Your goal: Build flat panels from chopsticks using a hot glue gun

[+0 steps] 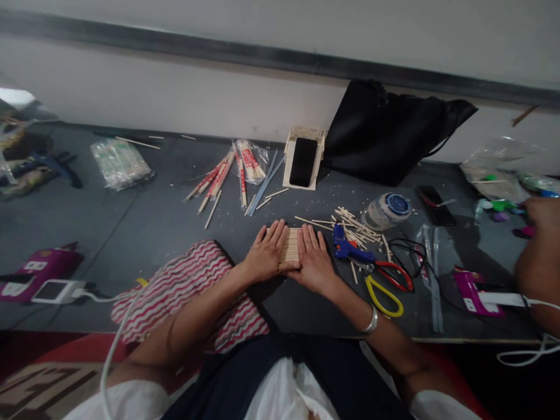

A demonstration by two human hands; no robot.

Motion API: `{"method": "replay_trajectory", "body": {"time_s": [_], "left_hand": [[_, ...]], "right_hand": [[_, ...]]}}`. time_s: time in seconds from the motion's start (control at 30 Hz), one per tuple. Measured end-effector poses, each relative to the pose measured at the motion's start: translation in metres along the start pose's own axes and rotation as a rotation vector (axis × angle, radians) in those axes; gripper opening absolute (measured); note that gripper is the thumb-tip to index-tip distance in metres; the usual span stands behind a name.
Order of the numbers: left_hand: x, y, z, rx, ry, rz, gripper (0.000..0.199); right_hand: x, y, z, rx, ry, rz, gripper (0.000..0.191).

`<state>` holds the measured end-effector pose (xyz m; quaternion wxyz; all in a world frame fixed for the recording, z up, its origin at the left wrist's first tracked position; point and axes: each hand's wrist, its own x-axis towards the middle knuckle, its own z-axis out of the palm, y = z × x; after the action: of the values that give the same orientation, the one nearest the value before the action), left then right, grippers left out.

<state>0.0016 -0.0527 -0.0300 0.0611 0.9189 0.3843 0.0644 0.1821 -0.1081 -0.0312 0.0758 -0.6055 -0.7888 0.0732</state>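
Note:
A small panel of pale wooden sticks [290,246], laid side by side, lies on the dark table in front of me. My left hand [268,252] rests flat over its left part, fingers stretched out. Over the right part lies my right hand [314,258], also flat with straight fingers. The thumbs meet near the panel's lower edge, and the palms hide both its ends. Just right of my right hand are a blue glue gun [350,248] and pliers with a red and a yellow handle [385,296]. Loose cut sticks [356,230] lie scattered behind the glue gun.
Behind the panel are red-wrapped chopsticks [217,182], blue strips [263,186] and a phone [303,161]. A jar with a blue lid [397,204] and a black bag [385,134] stand right. A striped cloth pouch [192,286] lies left. Another person's arm [540,256] reaches in at right.

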Motion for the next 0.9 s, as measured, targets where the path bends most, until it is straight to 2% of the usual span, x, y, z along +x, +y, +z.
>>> {"method": "replay_trajectory", "body": {"time_s": [0.23, 0.37, 0.47, 0.63, 0.77, 0.9], "left_hand": [[0.004, -0.002, -0.006, -0.033, -0.001, -0.042, 0.087], [0.011, -0.016, -0.016, -0.071, 0.081, -0.156, 0.077], [0.011, -0.022, -0.019, -0.071, 0.108, -0.155, 0.075], [0.007, -0.011, -0.011, -0.018, 0.032, -0.063, 0.082], [0.006, -0.002, -0.007, 0.025, 0.008, -0.059, 0.091], [0.010, -0.007, -0.012, -0.042, -0.003, -0.090, 0.079]], "right_hand": [[0.000, 0.002, 0.000, -0.005, 0.030, 0.000, 0.112], [-0.003, 0.002, 0.000, -0.026, 0.097, -0.020, 0.111], [-0.002, 0.001, 0.000, -0.035, 0.101, -0.040, 0.110], [0.003, 0.000, -0.002, -0.028, 0.054, -0.018, 0.110], [0.005, -0.001, -0.003, -0.020, 0.027, 0.002, 0.111], [0.005, 0.001, -0.006, -0.001, 0.072, -0.025, 0.110]]}}
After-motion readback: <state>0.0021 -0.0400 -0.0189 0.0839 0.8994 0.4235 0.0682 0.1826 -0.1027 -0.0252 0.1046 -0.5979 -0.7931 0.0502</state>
